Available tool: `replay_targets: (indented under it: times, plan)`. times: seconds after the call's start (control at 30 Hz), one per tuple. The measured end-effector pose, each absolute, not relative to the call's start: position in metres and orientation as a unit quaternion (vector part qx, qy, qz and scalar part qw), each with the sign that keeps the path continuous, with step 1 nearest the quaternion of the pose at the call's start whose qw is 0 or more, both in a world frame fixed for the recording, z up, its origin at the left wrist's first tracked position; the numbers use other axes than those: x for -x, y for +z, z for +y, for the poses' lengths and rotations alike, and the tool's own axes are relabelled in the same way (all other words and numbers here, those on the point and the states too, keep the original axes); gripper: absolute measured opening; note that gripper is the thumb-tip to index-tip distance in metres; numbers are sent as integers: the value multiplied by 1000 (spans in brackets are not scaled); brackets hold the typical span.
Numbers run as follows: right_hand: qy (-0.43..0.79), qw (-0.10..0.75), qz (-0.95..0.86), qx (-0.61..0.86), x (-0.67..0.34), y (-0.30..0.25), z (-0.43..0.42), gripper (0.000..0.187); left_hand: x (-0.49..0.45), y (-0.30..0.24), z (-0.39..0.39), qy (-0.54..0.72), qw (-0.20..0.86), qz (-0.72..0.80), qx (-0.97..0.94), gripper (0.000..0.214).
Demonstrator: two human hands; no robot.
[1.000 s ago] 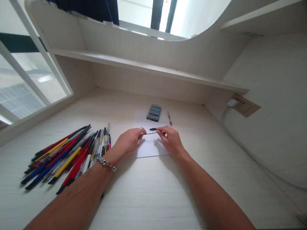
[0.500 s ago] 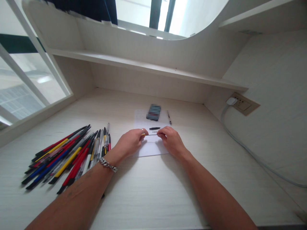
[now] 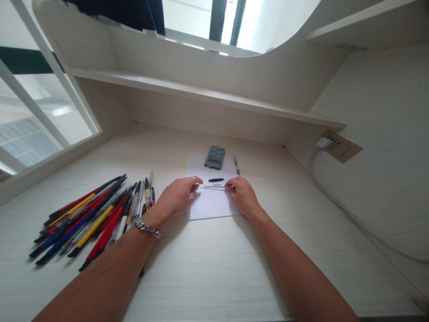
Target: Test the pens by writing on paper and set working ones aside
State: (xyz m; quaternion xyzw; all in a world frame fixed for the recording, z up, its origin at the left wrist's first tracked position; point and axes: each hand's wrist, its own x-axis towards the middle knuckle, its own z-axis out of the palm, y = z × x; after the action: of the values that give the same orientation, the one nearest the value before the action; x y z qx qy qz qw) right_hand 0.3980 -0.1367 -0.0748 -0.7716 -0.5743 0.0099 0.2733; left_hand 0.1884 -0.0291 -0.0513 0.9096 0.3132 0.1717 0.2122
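Note:
A thin black pen refill point(image 3: 214, 186) lies across a sheet of white paper point(image 3: 211, 208), with its right end at the fingertips of my right hand point(image 3: 243, 196), which pinches it. My left hand point(image 3: 179, 196) is curled at the paper's left side, with a small yellow pen part point(image 3: 197, 184) at its fingertips. Just above the refill, a short black pen piece point(image 3: 216, 180) rests on the paper, touching neither hand. Beyond it stand a blurred phone point(image 3: 215, 157) and a slim dark pen point(image 3: 236, 165).
Left of the paper, a large heap of black, red, blue, yellow and clear pens point(image 3: 90, 219) lies on the pale wooden desk point(image 3: 208, 268). A low shelf point(image 3: 201, 95) spans the back. A socket with a plugged-in white cable point(image 3: 323, 143) is on the right wall.
The black pen piece held in my right hand one second ago now lies on the paper. My right hand has moved right along the refill, widening the gap between my hands.

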Motion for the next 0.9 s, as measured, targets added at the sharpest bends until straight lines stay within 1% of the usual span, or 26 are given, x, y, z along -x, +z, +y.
replay_targets:
  times: [0.1, 0.17, 0.23, 0.3, 0.37, 0.47, 0.53, 0.63, 0.73, 0.9]
  plan:
    - [1, 251, -574, 780, -395, -76, -136, 19, -191, -51, -31, 176, 226, 313, -906, 33]
    - [-6, 251, -571, 781, -393, -74, -137, 19, -192, -50, -32, 177, 235, 312, -903, 28]
    - [-6, 272, -567, 777, -389, -70, -138, 18, -193, -50, -33, 178, 237, 301, -906, 23]
    - [15, 316, -564, 763, -383, -65, -139, 18, -193, -51, -33, 183, 229, 284, -913, 20]
    - [82, 374, -556, 738, -375, -61, -139, 19, -193, -51, -34, 196, 216, 263, -920, 20]
    - [259, 454, -499, 691, -361, -59, -137, 22, -194, -49, -37, 212, 187, 222, -933, 21]
    - [358, 495, -448, 653, -355, -61, -136, 25, -194, -47, -40, 210, 161, 200, -943, 22]
    - [463, 534, -397, 585, -351, -65, -136, 26, -194, -43, -45, 199, 108, 206, -952, 24]
    - [525, 551, -366, 535, -352, -65, -138, 26, -194, -42, -46, 204, 85, 212, -952, 24]
    - [545, 550, -359, 522, -353, -62, -139, 25, -198, -42, -46, 206, 115, 136, -962, 24]
